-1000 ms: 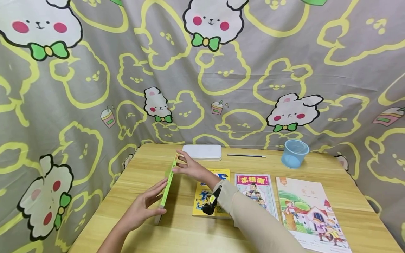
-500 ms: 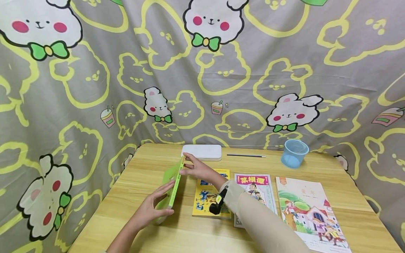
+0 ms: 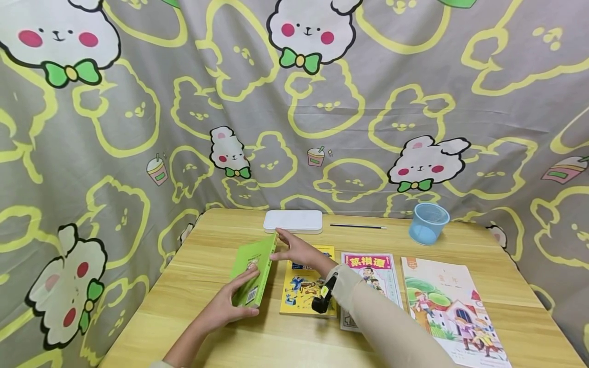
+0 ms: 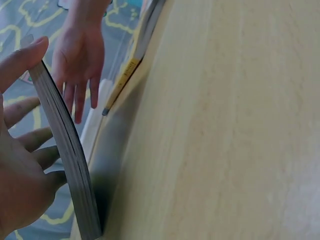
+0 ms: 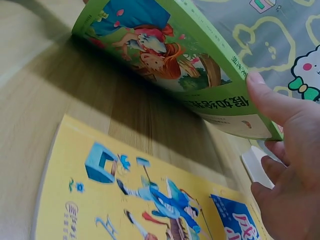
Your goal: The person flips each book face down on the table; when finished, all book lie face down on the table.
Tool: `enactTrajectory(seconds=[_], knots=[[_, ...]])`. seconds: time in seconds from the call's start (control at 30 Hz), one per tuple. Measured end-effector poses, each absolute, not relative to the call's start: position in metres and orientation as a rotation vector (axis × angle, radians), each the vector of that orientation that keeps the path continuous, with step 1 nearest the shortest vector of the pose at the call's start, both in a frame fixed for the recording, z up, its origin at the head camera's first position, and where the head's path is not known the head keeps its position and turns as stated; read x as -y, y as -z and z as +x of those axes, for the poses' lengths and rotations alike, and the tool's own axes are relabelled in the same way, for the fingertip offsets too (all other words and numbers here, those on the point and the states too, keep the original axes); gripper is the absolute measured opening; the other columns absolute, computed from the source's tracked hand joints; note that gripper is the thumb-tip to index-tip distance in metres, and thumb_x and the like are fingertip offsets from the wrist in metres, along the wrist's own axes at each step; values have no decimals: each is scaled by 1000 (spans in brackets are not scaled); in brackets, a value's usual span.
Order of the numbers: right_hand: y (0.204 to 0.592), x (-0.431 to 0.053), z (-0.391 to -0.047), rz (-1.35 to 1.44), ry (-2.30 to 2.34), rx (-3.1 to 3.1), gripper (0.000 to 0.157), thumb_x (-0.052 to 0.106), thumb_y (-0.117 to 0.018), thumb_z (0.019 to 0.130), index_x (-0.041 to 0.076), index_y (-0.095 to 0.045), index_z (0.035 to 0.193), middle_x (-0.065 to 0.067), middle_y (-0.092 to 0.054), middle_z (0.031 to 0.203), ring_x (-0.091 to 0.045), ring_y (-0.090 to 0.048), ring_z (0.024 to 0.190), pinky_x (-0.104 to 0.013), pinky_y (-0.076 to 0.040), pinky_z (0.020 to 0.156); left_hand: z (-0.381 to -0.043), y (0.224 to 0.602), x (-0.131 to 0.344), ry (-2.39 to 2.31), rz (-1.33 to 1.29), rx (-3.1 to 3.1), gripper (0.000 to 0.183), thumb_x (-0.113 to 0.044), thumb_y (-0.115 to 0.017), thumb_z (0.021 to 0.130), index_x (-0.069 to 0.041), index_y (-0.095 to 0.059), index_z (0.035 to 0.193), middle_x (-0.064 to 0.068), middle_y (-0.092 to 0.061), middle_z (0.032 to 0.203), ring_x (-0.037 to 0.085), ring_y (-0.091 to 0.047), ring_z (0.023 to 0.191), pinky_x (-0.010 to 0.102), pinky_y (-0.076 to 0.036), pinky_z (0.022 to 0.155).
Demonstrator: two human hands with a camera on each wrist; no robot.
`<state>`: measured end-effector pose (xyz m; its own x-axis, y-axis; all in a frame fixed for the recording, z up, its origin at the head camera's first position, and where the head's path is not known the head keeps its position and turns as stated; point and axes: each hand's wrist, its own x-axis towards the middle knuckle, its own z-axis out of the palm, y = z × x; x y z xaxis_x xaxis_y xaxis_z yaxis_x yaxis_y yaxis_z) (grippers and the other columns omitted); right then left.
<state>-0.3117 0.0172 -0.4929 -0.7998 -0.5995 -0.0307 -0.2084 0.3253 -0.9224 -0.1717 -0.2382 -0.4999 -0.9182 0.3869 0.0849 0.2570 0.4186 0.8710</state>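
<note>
A green book (image 3: 252, 255) stands tilted on its long edge above the table, its back cover turned up and to the left. My left hand (image 3: 227, 304) grips its near end, with the thumb at the lower corner and the fingers spread on the back cover. At the far end, my right hand (image 3: 301, 251) holds it by the spine corner. The right wrist view shows the illustrated front cover (image 5: 150, 60) facing down over the table. Page edges (image 4: 70, 150) show beside my left hand in the left wrist view. Just right of it lies a yellow book (image 3: 296, 294), partly under my right forearm.
Further right lie a pink-titled book (image 3: 368, 261) and a larger pale picture book (image 3: 453, 312). Along the back stand a white case (image 3: 293, 221), a dark pencil (image 3: 359, 226) and a blue mesh cup (image 3: 429, 225). A patterned curtain (image 3: 359, 112) hangs behind the table.
The green book has moved right and leaned over from nearly upright, so its back cover has come into sight. Both hands have moved right with it.
</note>
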Motion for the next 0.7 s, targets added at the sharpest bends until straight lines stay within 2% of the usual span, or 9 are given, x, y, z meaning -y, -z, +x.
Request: enactTrajectory(seconds=[0.3,0.43,0.57,0.7], knots=[[503,-20,-314,-758,1262,-2424,94,45,-75,94,11,-23,165,-11,-29,168,-34,-32,152,-54,-33,121,-177,511,236,-1355,508,-2598,94,-32,-89,80,-8,-42,158,8,-28,169,43,-18,155,73,-15,118],[506,-22,-313,-766,1179,-2473,92,45,-75,93,10,-27,164,-13,-31,167,-34,-29,154,-54,-32,121,-179,515,235,-1323,488,-2605,95,-35,-90,78,-6,-44,156,8,-31,168,43,-20,155,73,-18,118],[507,-23,-314,-761,1100,-2525,91,47,-75,93,12,-30,163,-16,-24,169,-35,-20,157,-58,-21,125,-180,516,233,-1280,483,-2618,97,-39,-90,77,-5,-44,155,8,-31,168,42,-20,155,71,-19,118],[509,-23,-317,-765,1025,-2580,91,51,-74,92,13,-32,163,-15,-23,170,-34,-20,157,-58,-7,127,-182,516,230,-1237,489,-2636,97,-42,-90,78,-4,-45,155,7,-32,168,42,-22,155,71,-22,118]])
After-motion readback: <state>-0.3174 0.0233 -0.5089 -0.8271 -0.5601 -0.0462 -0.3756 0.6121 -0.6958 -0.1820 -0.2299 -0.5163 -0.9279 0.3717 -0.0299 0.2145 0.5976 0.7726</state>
